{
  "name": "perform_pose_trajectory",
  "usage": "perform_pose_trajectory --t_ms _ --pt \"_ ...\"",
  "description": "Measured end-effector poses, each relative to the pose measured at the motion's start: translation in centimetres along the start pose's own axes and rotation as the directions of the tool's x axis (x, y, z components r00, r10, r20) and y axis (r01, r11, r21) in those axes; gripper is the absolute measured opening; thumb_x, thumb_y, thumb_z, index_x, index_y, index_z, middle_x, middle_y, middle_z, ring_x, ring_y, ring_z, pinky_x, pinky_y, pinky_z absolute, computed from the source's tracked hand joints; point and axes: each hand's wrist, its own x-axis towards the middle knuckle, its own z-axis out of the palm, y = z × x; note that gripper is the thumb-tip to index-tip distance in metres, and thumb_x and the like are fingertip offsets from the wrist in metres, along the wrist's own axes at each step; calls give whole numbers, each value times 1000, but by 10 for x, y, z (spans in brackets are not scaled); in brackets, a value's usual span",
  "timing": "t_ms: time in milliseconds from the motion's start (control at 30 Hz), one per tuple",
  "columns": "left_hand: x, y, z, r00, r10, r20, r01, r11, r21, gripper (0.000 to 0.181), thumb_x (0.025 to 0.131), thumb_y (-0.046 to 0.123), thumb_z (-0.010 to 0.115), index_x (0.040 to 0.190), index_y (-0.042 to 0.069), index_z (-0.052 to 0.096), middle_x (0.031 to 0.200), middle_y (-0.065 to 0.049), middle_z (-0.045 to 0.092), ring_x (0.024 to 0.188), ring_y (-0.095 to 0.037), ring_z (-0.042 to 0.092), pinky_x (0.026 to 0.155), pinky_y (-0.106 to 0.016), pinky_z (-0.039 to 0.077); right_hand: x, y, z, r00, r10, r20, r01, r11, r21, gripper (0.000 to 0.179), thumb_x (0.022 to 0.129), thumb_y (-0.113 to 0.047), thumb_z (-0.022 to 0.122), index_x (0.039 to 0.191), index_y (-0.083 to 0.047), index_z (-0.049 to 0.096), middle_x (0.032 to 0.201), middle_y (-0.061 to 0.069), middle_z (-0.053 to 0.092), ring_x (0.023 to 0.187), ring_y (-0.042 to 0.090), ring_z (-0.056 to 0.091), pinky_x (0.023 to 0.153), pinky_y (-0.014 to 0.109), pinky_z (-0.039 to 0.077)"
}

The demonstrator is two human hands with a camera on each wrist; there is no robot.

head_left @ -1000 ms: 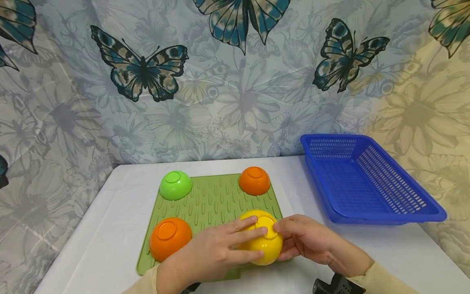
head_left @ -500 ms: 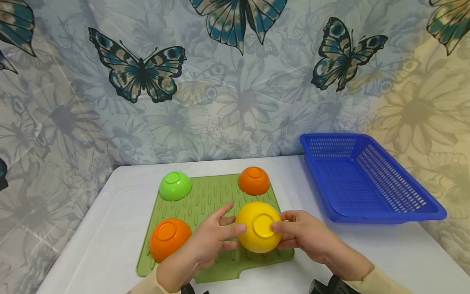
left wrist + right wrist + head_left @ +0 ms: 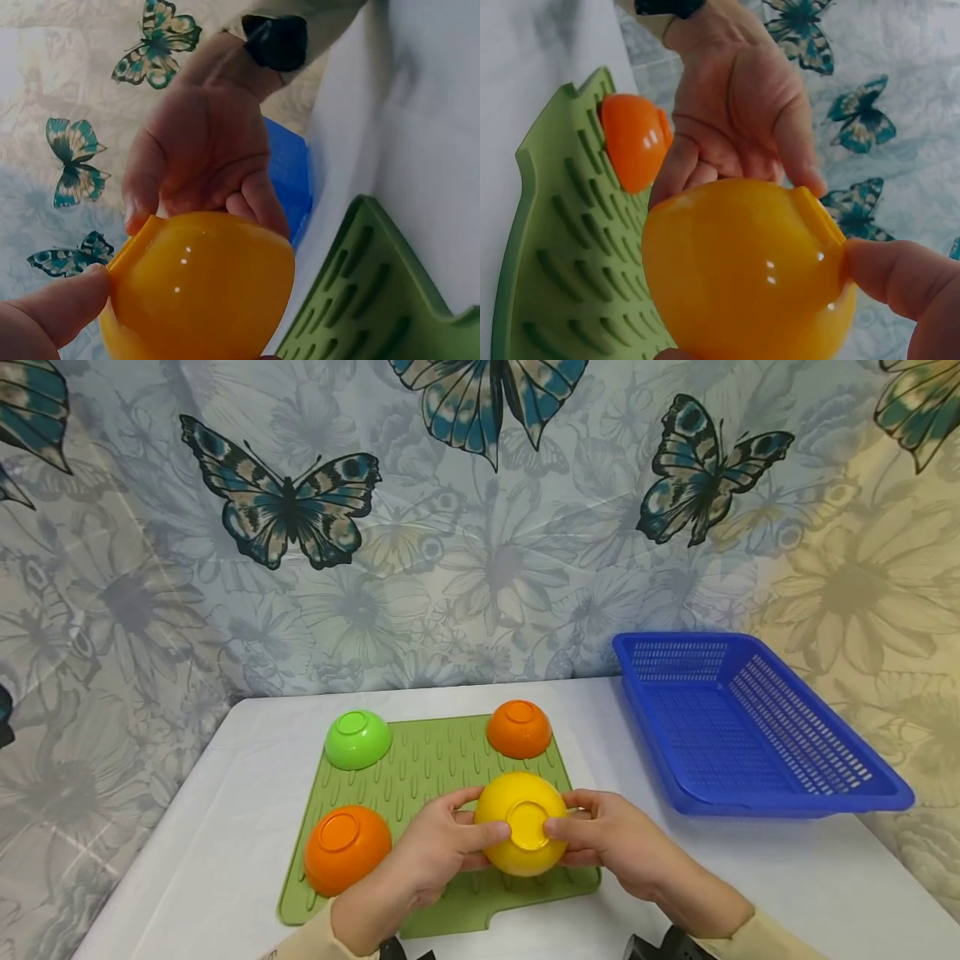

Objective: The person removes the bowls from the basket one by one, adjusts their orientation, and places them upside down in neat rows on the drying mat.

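A yellow bowl [image 3: 519, 793], its foot ring turned toward the head camera, is held above the front right of a green drying mat [image 3: 450, 752]. My left hand [image 3: 438, 843] grips its left side, thumb on the outside near the foot ring. On the opposite side my right hand [image 3: 618, 841] pinches it, thumb against the ring and fingers behind. Both wrist views show the yellow bowl [image 3: 206, 285] between the two hands. Upside down on the mat are a large orange bowl [image 3: 348, 852], a green bowl [image 3: 358, 740] and a smaller orange bowl [image 3: 519, 729].
A blue slotted basket [image 3: 675, 777] stands on the right of the white-covered table [image 3: 195, 827]. Behind the table hangs a butterfly-patterned cloth [image 3: 480, 568]. The mat has a notch in its front edge.
The left hand first lay across the front of the yellow bowl, drew back to its left side, and now grips it there. The bowl has risen and shifted slightly left.
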Motion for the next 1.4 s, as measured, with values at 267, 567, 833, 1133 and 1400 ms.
perform_pose_trajectory --t_ms 267,567,833,1133,1400 --pt "12 -2 -3 999 16 -39 -13 998 60 82 85 11 81 151 -2 35 116 -18 67 95 -30 70 80 -43 58 2 -4 -3 1000 -29 -1 29 999 -32 81 96 -24 71 146 20 25 132 32 54 110 35 63 89 48 54" --pt "32 -12 4 998 22 -59 -20 999 44 78 86 12 80 151 0 39 118 -19 66 95 -29 69 79 -43 58 9 3 -13 996 -13 -88 8 998 -54 77 94 -22 72 144 20 31 126 29 59 105 34 65 87 47 55" --pt "41 -25 10 995 -35 -94 40 998 52 75 87 12 79 150 -1 39 113 -16 67 90 -29 70 76 -44 59 16 16 -21 996 32 -79 -35 999 -34 73 95 -20 72 139 24 34 125 28 59 104 34 66 86 46 55" --pt "45 -36 11 990 -73 -120 83 993 83 74 87 13 80 148 -1 41 108 -16 67 88 -29 70 74 -44 60 19 26 -24 997 61 -53 -64 997 -47 70 94 -20 73 135 25 39 121 26 62 101 34 66 87 46 55" --pt "41 -33 11 992 -8 -122 37 971 238 72 87 18 80 148 1 45 121 -18 60 92 -23 65 73 -39 59 21 29 -25 995 76 -66 -80 995 -66 67 93 -19 73 133 25 42 119 24 62 102 33 66 86 46 56"
